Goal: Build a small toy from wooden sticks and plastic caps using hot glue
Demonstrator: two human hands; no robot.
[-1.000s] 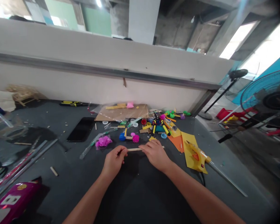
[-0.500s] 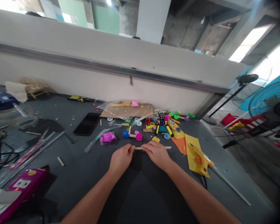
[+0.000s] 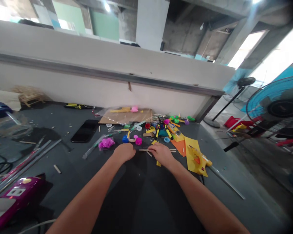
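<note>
Thin pale wooden sticks (image 3: 173, 150) pass under and between the fingers of my right hand (image 3: 161, 153), which pinches them just above the dark table. A shorter stick end angles down beside its fingertips. My left hand (image 3: 125, 152) is closed just left of the sticks' left ends, apart from them; whether it holds something small is hidden. Behind it lies a small piece with a blue block (image 3: 125, 139) and a magenta wheel-like part (image 3: 138, 141). A yellow strip (image 3: 158, 163) lies partly under my right hand.
Black phone (image 3: 84, 131), pink clay (image 3: 106, 143) and clear tubes are left. Yellow-black pliers (image 3: 162, 129), coloured caps and cardboard (image 3: 127, 116) lie behind. A yellow glue gun (image 3: 199, 161) is right, a magenta tool (image 3: 19, 198) at left front.
My left hand has come away from the sticks and closed. The sticks now spread apart at my right hand, and a yellow strip shows beneath it. The view has shifted.
</note>
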